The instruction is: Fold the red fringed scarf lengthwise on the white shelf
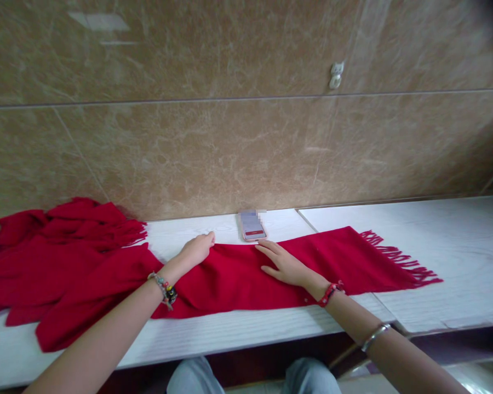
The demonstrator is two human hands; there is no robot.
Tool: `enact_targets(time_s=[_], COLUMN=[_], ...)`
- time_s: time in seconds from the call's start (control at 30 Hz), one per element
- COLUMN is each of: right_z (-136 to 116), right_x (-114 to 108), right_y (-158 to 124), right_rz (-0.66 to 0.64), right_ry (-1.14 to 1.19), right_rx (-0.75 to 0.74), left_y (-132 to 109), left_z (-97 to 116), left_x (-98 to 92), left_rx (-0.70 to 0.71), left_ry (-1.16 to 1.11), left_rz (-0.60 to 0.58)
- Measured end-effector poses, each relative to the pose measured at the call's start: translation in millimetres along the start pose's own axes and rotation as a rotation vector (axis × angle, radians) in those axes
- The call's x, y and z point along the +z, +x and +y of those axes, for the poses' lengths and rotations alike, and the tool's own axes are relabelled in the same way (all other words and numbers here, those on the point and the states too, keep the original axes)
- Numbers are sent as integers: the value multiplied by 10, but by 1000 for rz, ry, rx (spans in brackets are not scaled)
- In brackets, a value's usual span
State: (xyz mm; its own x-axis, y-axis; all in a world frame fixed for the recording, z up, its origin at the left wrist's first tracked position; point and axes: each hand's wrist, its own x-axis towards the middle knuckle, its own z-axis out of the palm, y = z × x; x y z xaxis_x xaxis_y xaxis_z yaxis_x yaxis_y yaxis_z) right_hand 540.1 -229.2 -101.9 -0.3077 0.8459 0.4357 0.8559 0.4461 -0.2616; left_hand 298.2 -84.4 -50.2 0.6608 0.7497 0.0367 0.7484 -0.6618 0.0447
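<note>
Left hand (197, 250): pinching the red scarf (332, 260) at its far edge
Right hand (286, 267): spread flat on it
Phone (253, 229): just beyond right hand
Fringe (398, 258): right of both hands

A white, wood-grained tabletop (456, 241) runs against a wall (230, 158) of glossy brown, marble-veined panels. High above the tabletop's left part, the wall carries a pale reflection of light (101, 22); above its right part, a small white fixture (336, 75). Below the tabletop, the blurred floor (482, 377) appears to be pale and shiny.
</note>
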Motion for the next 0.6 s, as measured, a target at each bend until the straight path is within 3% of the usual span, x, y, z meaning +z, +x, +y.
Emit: enact_targets(time_s=[0.2, 0.33, 0.47, 0.6], right_z=[-27, -30, 17, 45], right_x=[-32, -68, -97, -107], right_y=[5, 16, 9, 3], right_rz=[-126, -169, -192, -190], right_ry=[-90, -115, -118, -97], right_rx=[74, 116, 115, 81], left_y=[-83, -308, -562, -703], left_z=[46, -66, -172, -38], left_x=[102, 86, 63, -16], left_rx=[67, 225, 301, 439], left_ry=[-65, -116, 5, 108], left_rz=[44, 19, -11, 71])
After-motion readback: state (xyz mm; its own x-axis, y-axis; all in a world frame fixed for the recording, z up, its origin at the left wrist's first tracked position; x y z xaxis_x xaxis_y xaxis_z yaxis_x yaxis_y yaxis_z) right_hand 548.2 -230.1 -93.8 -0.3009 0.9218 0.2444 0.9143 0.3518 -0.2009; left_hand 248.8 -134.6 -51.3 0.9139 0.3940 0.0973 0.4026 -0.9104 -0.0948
